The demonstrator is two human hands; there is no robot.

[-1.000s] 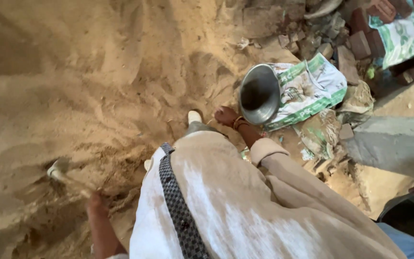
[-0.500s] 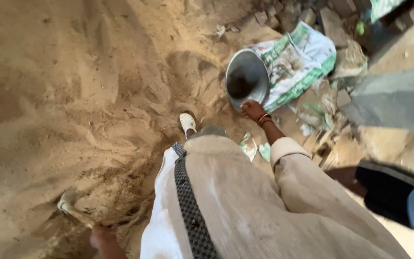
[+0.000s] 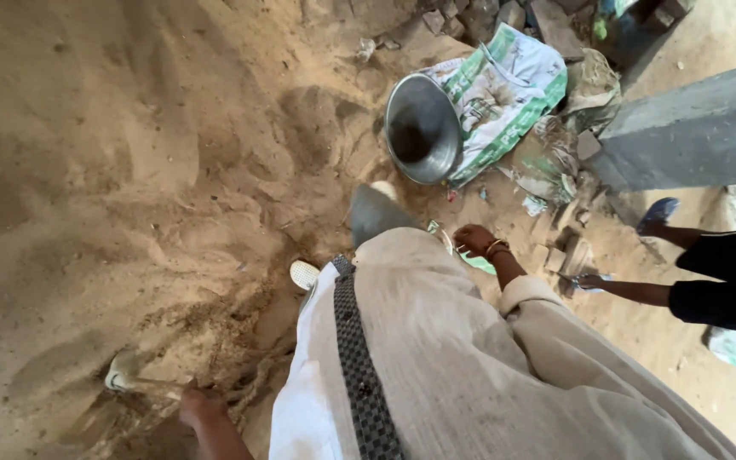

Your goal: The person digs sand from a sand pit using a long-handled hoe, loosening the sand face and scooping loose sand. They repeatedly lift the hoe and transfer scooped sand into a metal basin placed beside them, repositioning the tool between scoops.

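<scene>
My left hand [image 3: 200, 406] is low at the bottom left, closed round the thin handle of a digging tool whose pale head [image 3: 121, 373] lies in the loose sand [image 3: 112, 170]. My right hand [image 3: 474, 240], with bangles on the wrist, hangs free beside my leg with its fingers loosely apart and nothing in them. A round metal pan [image 3: 422, 128] rests tilted on the sand ahead of that hand, apart from it, and looks empty. My feet in pale shoes [image 3: 304, 273] stand on the sand.
A white and green sack [image 3: 504, 81] lies behind the pan, with broken bricks and rubble [image 3: 555, 25] beyond it. A grey concrete block [image 3: 692, 128] runs along the right. Another person's bare legs [image 3: 632, 290] and dark shorts are at the right edge.
My right hand has come off the pan's rim and drawn back toward my leg. One foot has stepped forward toward the pan. The other person has walked further into view at the right.
</scene>
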